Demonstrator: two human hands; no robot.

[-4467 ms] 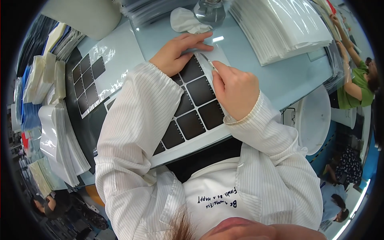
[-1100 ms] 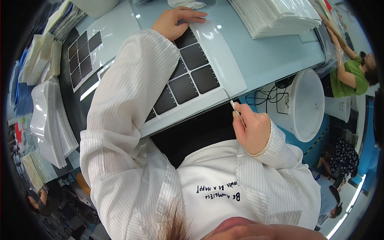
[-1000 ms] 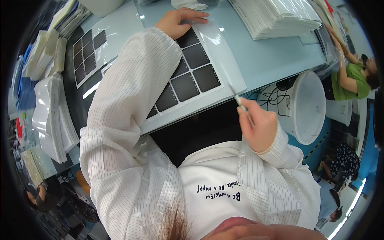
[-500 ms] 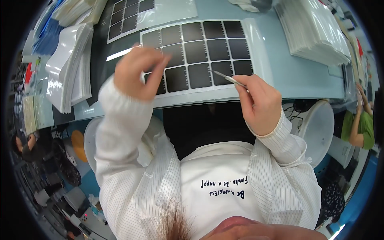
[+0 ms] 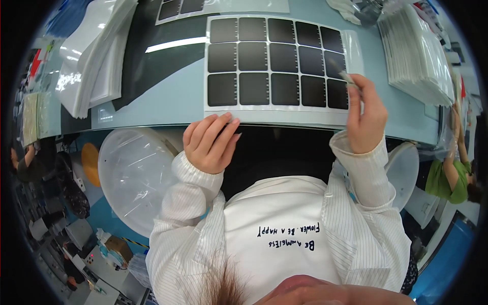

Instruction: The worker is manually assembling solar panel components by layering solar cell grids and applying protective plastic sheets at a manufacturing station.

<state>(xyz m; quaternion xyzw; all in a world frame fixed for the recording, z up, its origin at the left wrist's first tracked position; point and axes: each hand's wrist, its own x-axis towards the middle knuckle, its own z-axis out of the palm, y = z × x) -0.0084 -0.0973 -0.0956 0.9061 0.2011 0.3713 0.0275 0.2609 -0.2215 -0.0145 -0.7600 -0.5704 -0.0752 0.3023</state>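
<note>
Dark-squared sheet (image 5: 277, 66): flat on table (image 5: 170, 101), near front edge. Right hand (image 5: 367, 113): thumb and fingers pinching knife (image 5: 346, 78), tip blurred. Left hand (image 5: 211, 142): fingers slightly spread at sheet's near edge, contact unclear. Advisable: sheet pressed flat, left fingers clear of knife.

— Where is the head camera looking from?
— It is riding on the head of the person (image 5: 358, 239), serving as the left one of a side-by-side pair.
— Which way is it facing?
— It is pointing steeply down: the front edge of the table (image 5: 168, 96) is running across above mid-frame, and the chest (image 5: 279, 208) is filling the lower middle.
— How near is it sitting?
— Quite near the left hand (image 5: 209, 145) and right hand (image 5: 367, 116); a co-worker in green (image 5: 445, 180) is appearing small by the right rim.
— And the lens?
— It is taking in a wide sweep, bending straight edges toward the rim.
</note>
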